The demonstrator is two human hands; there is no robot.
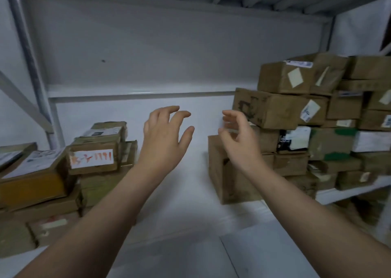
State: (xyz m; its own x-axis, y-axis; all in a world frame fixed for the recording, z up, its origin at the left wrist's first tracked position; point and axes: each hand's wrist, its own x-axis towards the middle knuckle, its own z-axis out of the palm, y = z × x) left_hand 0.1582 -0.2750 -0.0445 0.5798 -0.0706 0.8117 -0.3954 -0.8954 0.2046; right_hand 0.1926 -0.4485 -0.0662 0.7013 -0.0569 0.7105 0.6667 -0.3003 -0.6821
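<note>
Left hand (163,138), right hand (240,139) empty, fingers relaxed, near box (220,176)
box likely stiff, light; take by opposite sides

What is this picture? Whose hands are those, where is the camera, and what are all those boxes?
The camera sits on a person's head and looks forward and down, so you see what that person sees. The two arms are that person's own. The left hand and the right hand are bare and reach out above a white shelf. Their fingers are loosely curled and hold nothing. On the right stands a tall pile of brown cardboard boxes; the big brown box at its front is nearest the right hand. On the left is a lower pile, and one box there has a white label with red writing.
</note>
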